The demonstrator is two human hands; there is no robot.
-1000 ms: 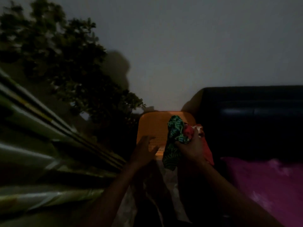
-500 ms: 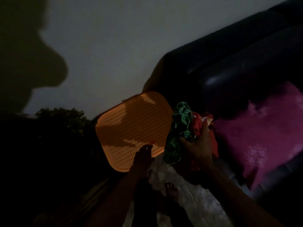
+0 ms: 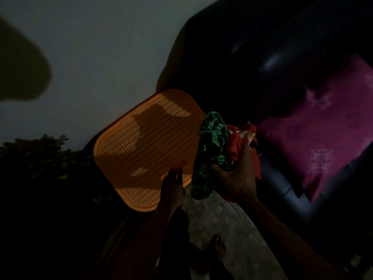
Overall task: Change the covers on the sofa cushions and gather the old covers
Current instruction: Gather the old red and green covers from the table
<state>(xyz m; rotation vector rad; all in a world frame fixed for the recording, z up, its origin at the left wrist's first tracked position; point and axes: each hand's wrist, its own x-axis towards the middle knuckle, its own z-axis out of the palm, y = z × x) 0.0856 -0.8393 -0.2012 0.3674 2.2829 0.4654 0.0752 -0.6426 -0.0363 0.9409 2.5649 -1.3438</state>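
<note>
Since half a second ago: little changed; my view still tilts, and my right hand [image 3: 237,174] still clutches the old covers.

Item, old covers, two counted: one green patterned cover [image 3: 210,152] and one red cover [image 3: 240,138], bunched together in my closed right hand, just beside the lid's right edge.

Item, orange perforated lid [image 3: 149,148], one, tilted. My left hand [image 3: 173,184] touches its lower edge; whether it grips, I cannot tell.

Item, dark sofa [image 3: 282,57], one, cut off at the right.

Item, magenta cushion [image 3: 327,134], one, on the sofa seat.

Item, foliage [image 3: 40,154], left, too dark to make out.

Item, bare foot [image 3: 219,247], one, dim, on the tiled floor [image 3: 228,223].
</note>
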